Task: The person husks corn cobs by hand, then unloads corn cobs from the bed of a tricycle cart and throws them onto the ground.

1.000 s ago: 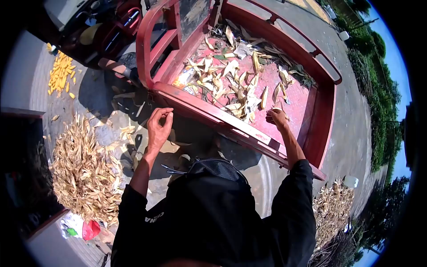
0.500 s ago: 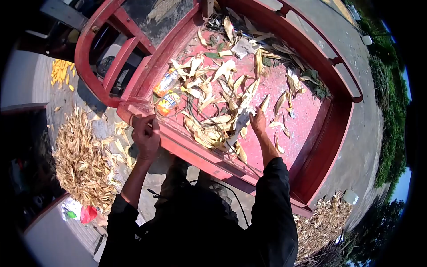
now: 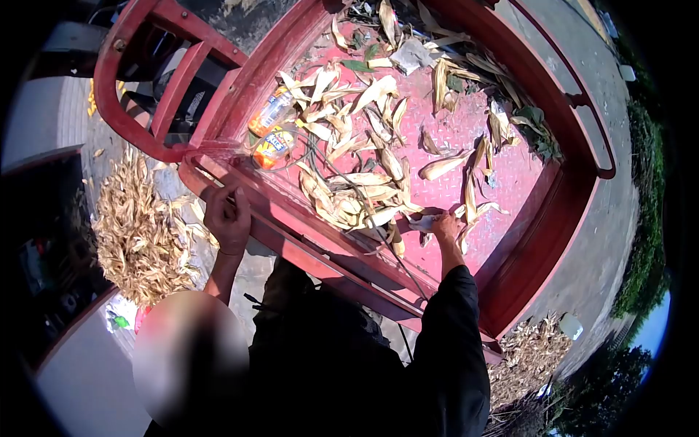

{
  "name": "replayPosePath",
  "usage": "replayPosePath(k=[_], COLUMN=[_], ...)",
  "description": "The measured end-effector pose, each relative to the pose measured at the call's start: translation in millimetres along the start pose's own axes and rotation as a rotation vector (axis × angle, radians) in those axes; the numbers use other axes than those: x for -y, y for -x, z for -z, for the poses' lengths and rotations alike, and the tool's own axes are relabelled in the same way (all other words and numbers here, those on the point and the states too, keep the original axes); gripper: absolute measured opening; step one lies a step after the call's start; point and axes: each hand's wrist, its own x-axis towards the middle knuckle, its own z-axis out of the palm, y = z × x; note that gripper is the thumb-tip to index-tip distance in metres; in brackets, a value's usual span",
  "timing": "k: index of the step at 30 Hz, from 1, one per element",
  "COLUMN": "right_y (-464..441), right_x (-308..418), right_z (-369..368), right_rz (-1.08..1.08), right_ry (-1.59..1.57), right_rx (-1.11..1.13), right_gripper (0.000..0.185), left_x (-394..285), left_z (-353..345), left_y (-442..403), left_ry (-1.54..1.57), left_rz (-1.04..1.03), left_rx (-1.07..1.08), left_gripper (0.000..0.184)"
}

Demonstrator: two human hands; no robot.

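Over the front side of a red cart bed [image 3: 502, 240], my right hand [image 3: 445, 227] pinches a whitish scrap [image 3: 422, 222], maybe paper or plastic. It is low, close to the red floor, with dry corn husks [image 3: 364, 197] on its left and a few more [image 3: 477, 213] beyond it. A thin dark cord [image 3: 364, 202] runs over the husks toward the front rim. My left hand [image 3: 228, 218] hovers by the cart's front left rim, its fingers loosely curled and nothing visible in them. Two bottles with orange and blue labels [image 3: 273, 148] lie in the cart's left corner.
A large husk pile [image 3: 142, 240] lies on the ground at left, another [image 3: 528, 357] at lower right. Red side rails [image 3: 557, 65] rise along the cart's far right. A grey flat scrap [image 3: 412, 56] and green leaves [image 3: 537, 131] lie in the bed.
My right hand has shifted right and down toward the front side with the whitish scrap, away from the middle husks. My left hand has turned slightly beside the rim. The view has shifted a little.
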Motion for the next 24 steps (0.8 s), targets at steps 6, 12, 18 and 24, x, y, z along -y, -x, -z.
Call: replayPosePath(k=[6, 12, 18, 24], right_y=[-2, 0, 1, 9], right_x=[26, 163, 176, 188], right_z=[16, 16, 8, 9], right_rz=[0.328, 0.910, 0.880, 0.844], right_ry=[-0.088, 0.188, 0.242, 0.197], right_rx=[-0.103, -0.168, -0.106, -0.193], right_gripper=[0.068, 0.097, 0.089, 0.081], left_x=[2, -2, 2, 7], left_z=[-5, -3, -5, -7], left_y=[4, -2, 0, 3], left_ry=[0.015, 0.005, -0.022, -0.006], left_rz=[0.050, 0.011, -0.006, -0.001], left_rx=[-0.040, -0.035, -0.057, -0.088], left_gripper=[0.010, 0.012, 0.011, 0.011])
